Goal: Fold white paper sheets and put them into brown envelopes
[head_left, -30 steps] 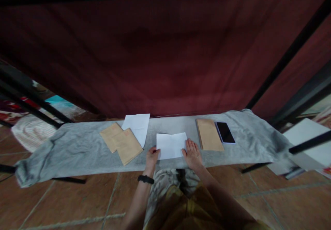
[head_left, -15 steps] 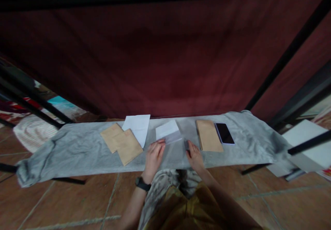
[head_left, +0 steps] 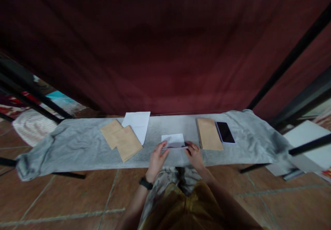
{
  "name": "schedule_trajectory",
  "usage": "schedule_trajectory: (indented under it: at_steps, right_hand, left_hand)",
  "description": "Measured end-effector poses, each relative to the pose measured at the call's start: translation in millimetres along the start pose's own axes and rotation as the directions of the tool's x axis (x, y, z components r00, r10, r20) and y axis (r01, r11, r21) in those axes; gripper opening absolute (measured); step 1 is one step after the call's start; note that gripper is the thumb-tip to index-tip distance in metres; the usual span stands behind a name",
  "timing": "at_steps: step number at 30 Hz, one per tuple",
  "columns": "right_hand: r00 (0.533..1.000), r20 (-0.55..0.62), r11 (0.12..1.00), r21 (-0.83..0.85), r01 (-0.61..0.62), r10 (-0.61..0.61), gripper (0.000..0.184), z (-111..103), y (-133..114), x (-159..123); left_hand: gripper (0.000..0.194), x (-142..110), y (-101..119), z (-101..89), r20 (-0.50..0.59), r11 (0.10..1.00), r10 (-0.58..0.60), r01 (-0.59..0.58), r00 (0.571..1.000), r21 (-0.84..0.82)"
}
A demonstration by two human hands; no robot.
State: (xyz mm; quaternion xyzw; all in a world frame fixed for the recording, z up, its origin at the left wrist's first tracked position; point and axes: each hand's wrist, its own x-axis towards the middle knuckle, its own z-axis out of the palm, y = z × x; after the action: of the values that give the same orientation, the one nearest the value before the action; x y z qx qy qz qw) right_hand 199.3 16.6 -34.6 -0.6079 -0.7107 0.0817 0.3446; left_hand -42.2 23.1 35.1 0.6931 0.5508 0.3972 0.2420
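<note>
**Q:** Report hand state and work position.

**A:** I see my left hand (head_left: 156, 158) pinching the left end of the folded sheet (head_left: 172, 138), and my right hand (head_left: 195, 157) gripping its right end. The sheet sits between them, on the grey cloth (head_left: 88, 147).

**Q:** Progress?

**A:** I judge the fold partly made: the near edge is raised and not yet pressed flat. Two overlapping brown envelopes (head_left: 128, 144) and a loose white sheet (head_left: 139, 121) lie to the left. I cannot tell whether the envelopes are filled.

**Q:** Edges and room?

**A:** Cloth shows beyond the folded sheet, up to the red panel (head_left: 165, 64). The near edge of the cloth runs under my wrists. On the right, the brown stack (head_left: 210, 134) is just beside my hand; the phone (head_left: 226, 132) lies past it.
</note>
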Motion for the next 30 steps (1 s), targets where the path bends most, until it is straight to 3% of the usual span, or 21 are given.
schedule_trajectory:
  at_steps: [2, 4, 7, 19, 30]
  right_hand:
    - [0.999, -0.037, 0.999, -0.012, -0.038, 0.037, 0.026, 3.6, -2.1, 3.6]
    - [0.997, -0.048, 0.998, -0.033, -0.061, 0.06, 0.026, 6.7, -4.6, 6.1]
    - [0.993, -0.072, 0.991, -0.089, -0.104, 0.098, 0.025, 10.7, -7.7, 7.3]
    - [0.987, -0.065, 0.975, -0.157, -0.155, 0.146, 0.017, 16.3, -11.8, 13.1]
    - [0.986, -0.072, 0.973, -0.165, -0.161, 0.151, 0.018, 13.7, -15.4, 11.4]
  left_hand:
    - [0.053, 14.1, -10.7, 6.7, -0.079, 0.987, -0.149, 0.143, 0.986, -0.079]
    - [0.061, 24.5, -20.5, 13.0, -0.086, 0.956, -0.273, 0.26, 0.958, -0.137]
    - [0.064, 29.9, -28.7, 20.8, -0.053, 0.934, -0.343, 0.334, 0.938, -0.129]
    - [0.072, 22.2, -19.2, 33.1, -0.109, 0.924, -0.28, 0.298, 0.954, 0.239]
    - [0.059, 18.8, -8.9, 31.7, -0.084, 0.897, -0.286, 0.297, 0.955, 0.328]
